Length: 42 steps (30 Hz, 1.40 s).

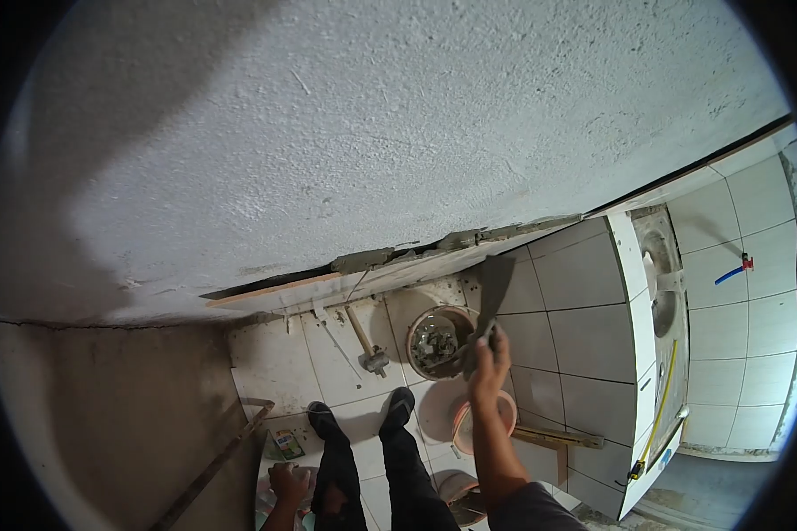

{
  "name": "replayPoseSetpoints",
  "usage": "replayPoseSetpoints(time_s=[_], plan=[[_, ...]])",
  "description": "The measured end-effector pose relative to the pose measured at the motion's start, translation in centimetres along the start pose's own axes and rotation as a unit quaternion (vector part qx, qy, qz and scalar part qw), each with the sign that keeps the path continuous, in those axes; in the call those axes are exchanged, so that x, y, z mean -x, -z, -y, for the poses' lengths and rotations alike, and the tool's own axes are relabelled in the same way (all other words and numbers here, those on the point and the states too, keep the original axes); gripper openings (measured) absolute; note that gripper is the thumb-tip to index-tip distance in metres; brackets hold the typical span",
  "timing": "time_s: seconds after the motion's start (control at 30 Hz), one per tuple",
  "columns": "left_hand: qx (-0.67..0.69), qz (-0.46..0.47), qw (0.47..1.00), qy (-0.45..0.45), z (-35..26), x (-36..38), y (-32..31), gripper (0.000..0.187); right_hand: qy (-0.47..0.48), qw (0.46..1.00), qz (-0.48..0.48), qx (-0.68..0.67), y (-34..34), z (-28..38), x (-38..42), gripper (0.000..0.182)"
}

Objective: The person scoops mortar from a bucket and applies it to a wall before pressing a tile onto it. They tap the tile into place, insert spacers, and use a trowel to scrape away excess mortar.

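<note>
My right hand (487, 365) is wrapped round the handle of a trowel (496, 288). The trowel's wide grey blade points up toward the wall, below a strip of tile edging (301, 290). Wet grey mortar (363, 260) fills parts of the dark gap above that strip. Behind my right hand, on the floor, stands a round bucket (413, 347) with wet, lumpy contents. My left hand (289, 483) is low at the bottom left with curled fingers, beside a pale plastic item; whether it grips anything is hidden.
A hammer (371, 356) lies on the tiled floor near my feet. A pinkish bucket (510, 409) and wooden boards (558, 436) are by the tiled counter side (584, 327). On the countertop are a sink (666, 310) and a yellow tape measure (636, 470). A pole (208, 469) leans at left.
</note>
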State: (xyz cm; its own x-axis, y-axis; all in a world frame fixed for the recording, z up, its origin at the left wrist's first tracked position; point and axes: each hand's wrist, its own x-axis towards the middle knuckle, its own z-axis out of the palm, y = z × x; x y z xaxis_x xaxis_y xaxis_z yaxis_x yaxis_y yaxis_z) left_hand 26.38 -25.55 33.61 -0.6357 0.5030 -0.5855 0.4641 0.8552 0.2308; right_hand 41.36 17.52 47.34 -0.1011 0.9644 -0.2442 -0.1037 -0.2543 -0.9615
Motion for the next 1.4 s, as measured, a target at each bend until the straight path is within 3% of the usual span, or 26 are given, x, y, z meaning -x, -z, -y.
replayPoseSetpoints(time_s=[0.07, 0.2, 0.27, 0.4, 0.47, 0.53, 0.7, 0.8, 0.87, 0.93, 1.0, 1.03, 1.17, 1.3, 1.37, 1.4], plan=[[-0.004, 0.001, 1.0, 0.015, -0.6, -0.3, 0.0, 0.039, 0.1, 0.993, -0.044, 0.048, 0.1, 1.3, -2.5, 0.034], [0.02, 0.017, 0.999, 0.039, -1.4, -0.8, 0.3, 0.039, 0.099, 0.993, -0.047, 0.038, -1.4, 2.5, -5.0, 0.033], [0.022, -0.009, 1.0, 0.005, -0.8, -0.8, -0.1, 0.04, 0.09, 0.991, -0.062, 0.074, -2.8, 2.2, -4.6, 0.031], [0.032, -0.001, 0.999, 0.038, -0.8, -0.2, 0.4, 0.039, -0.003, 0.998, -0.047, 0.042, -6.0, 2.2, -1.8, 0.028], [-0.004, 0.006, 0.999, 0.035, -1.3, 0.3, 1.6, 0.04, 0.026, 0.999, -0.033, 0.023, -7.8, 3.1, -0.4, 0.027], [-0.01, 0.004, 0.999, 0.033, -0.6, 0.5, 1.5, 0.04, -0.037, 0.997, -0.035, 0.055, -9.4, 4.0, 1.1, 0.018], [-0.004, 0.013, 1.0, 0.028, 1.4, 0.4, 0.6, 0.039, -0.026, 1.0, 0.015, 0.009, -11.6, 1.8, 3.4, 0.015], [0.001, 0.01, 0.999, 0.031, 1.6, 0.3, 0.8, 0.039, -0.061, 0.994, 0.02, -0.087, -11.8, 0.8, 3.9, 0.02], [-0.016, 0.001, 0.999, 0.037, 1.5, 0.2, 1.1, 0.04, 0.102, 0.995, 0.003, -0.022, -11.4, -1.3, 3.3, 0.027], [-0.013, -0.013, 0.999, 0.027, 1.6, 0.4, 1.3, 0.04, 0.067, 0.996, -0.002, -0.063, -11.4, -1.6, 2.6, 0.034], [-0.011, -0.025, 1.0, 0.012, 1.8, 0.4, 1.1, 0.04, 0.203, 0.964, -0.053, 0.163, -9.9, -5.6, -0.3, 0.036], [-0.013, -0.02, 1.0, 0.019, 2.0, 0.4, 1.0, 0.04, 0.338, 0.894, -0.058, 0.287, -9.4, -6.3, -1.7, 0.042], [-0.014, 0.003, 0.999, 0.038, 2.7, 0.7, 0.6, 0.039, 0.356, 0.847, -0.059, 0.389, -7.5, -6.7, -2.2, 0.045], [-0.026, 0.005, 0.999, 0.043, 1.7, 0.9, 1.1, 0.037, 0.357, 0.825, -0.017, 0.438, -4.6, -2.7, 0.2, 0.046], [-0.013, 0.004, 0.999, 0.044, 1.5, 1.0, 0.9, 0.036, 0.309, 0.896, 0.017, 0.318, -3.6, -1.5, 0.8, 0.044], [-0.013, 0.004, 0.999, 0.043, 1.5, 0.9, 0.7, 0.036, 0.309, 0.896, 0.016, 0.318, -3.7, -0.7, 0.9, 0.044]])
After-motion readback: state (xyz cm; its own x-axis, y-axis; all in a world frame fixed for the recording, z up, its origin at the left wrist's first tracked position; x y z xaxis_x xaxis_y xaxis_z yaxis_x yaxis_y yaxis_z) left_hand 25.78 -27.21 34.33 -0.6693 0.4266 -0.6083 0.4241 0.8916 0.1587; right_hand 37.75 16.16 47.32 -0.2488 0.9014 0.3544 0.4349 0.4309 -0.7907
